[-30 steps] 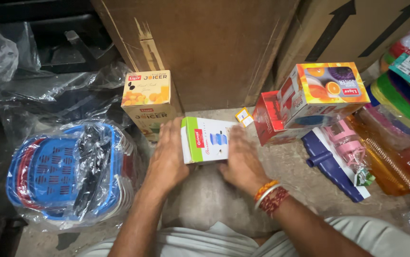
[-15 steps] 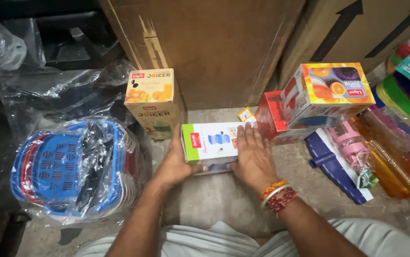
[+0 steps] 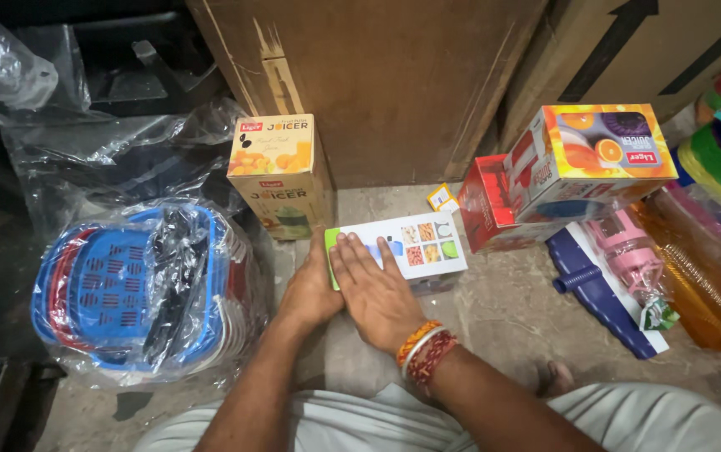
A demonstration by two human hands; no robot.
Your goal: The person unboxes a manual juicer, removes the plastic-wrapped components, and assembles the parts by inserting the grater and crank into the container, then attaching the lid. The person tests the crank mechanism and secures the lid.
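My right hand [image 3: 375,289] lies flat, fingers together, palm down on the near end of the small white box [image 3: 402,244], which sits on the stone floor [image 3: 503,310] between the tall juicer carton [image 3: 281,172] on its left and the red box [image 3: 494,205] on its right. My left hand [image 3: 312,289] is tucked against the box's left end, mostly hidden under the right, so I cannot tell whether its fingers curl around the edge or only rest there. Neither hand grips the box; the right one is spread on its lid.

To handle it well, I think I should keep the palm pressure even so the thin card lid does not buckle, and steady the left end so the box stays square to the big brown carton [image 3: 377,75] behind it. It lies close to the juicer carton, so any slide wants to be slow and straight. The bagged blue baskets [image 3: 126,289] are well off to my left, and the pink bottle [image 3: 628,251] and blue packets [image 3: 595,289] to my right are clear of my wrist.
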